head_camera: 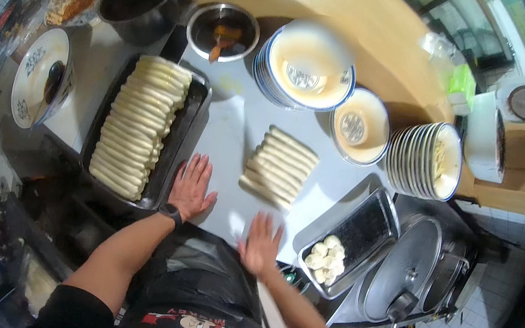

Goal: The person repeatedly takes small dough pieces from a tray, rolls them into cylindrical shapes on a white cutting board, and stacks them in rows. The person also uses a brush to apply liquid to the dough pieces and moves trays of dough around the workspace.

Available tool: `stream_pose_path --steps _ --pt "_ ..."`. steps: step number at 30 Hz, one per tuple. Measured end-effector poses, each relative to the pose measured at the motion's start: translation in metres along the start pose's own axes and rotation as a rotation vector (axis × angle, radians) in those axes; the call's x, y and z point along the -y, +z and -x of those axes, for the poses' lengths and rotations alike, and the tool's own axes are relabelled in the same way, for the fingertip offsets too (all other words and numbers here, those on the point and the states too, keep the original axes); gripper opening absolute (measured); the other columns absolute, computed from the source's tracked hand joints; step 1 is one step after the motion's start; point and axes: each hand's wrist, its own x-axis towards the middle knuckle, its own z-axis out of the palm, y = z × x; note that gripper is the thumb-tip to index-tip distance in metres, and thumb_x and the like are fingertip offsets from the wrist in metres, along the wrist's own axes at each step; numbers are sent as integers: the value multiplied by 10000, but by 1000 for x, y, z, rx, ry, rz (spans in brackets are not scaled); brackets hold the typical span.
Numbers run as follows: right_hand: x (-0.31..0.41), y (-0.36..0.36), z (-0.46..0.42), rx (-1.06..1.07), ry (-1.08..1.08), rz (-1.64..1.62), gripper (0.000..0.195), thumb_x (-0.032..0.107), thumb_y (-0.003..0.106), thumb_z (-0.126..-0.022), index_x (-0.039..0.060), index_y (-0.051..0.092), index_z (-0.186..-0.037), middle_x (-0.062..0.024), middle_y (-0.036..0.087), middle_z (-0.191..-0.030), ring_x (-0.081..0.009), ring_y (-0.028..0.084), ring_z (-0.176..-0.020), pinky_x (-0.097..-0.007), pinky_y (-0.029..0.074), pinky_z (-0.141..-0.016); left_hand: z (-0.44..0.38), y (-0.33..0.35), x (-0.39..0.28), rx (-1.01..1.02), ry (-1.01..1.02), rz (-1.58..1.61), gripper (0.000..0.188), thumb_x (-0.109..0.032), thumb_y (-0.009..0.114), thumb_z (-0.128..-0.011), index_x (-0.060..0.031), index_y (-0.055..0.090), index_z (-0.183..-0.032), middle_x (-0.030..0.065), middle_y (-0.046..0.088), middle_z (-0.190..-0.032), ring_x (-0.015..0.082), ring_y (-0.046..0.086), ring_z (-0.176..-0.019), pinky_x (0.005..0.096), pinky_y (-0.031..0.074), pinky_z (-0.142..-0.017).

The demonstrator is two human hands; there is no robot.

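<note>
My left hand (191, 190), with a dark band on the wrist, lies palm down and fingers spread on the grey worktop (221, 132), close beside a dark metal tray (194, 112). Rows of pale dough rolls (136, 128) fill most of that tray. My right hand (261, 246) is slightly blurred, fingers apart and nothing in it, over the worktop's front edge. Just beyond it, several dough rolls (280, 167) lie side by side on the worktop. A second metal tray (368, 227) to the right bears a cluster of dough balls (327, 259) at its near end.
At the back stand a black pot (138, 5), a steel bowl (222, 31) of dark liquid and stacked bowls (306, 83). Another bowl (358, 127) and a bowl stack (418, 158) are farther right. A lidded pot (403, 268) flanks the right tray; a patterned bowl (39, 77) stands left.
</note>
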Motion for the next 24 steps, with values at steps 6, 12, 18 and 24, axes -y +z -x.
stream_pose_path --steps 6,12,18,24 --pt "-10 -18 -67 -149 114 5 1000 618 572 -940 -106 293 -1572 -354 230 -1661 -449 166 -1590 -692 97 -1242 11 -1 -4 3 35 -26 783 -421 658 -933 9 405 -1536 200 310 -1672 368 238 -1577 564 244 -1245" --pt "6 -16 -15 183 -111 -111 1004 644 535 -958 -87 263 -1590 -330 194 -1685 -466 161 -1586 -690 102 -1245 6 -4 -9 9 22 -14 806 -439 664 -931 9 392 -1543 203 297 -1676 380 231 -1576 579 240 -1240" --pt "28 -4 -47 -107 58 -71 959 666 477 -984 -45 306 -1605 -269 197 -1711 -383 138 -1612 -674 88 -1251 60 6 -21 110 209 97 866 -476 683 -928 8 355 -1568 224 263 -1691 427 206 -1582 626 212 -1242" --pt "1 5 -52 -8 -79 78 828 517 492 -967 36 335 -1622 -146 245 -1729 -312 169 -1617 -711 92 -1235 34 38 -130 124 198 92 1043 -719 538 -920 7 263 -1616 223 129 -1739 458 132 -1593 750 78 -1208"
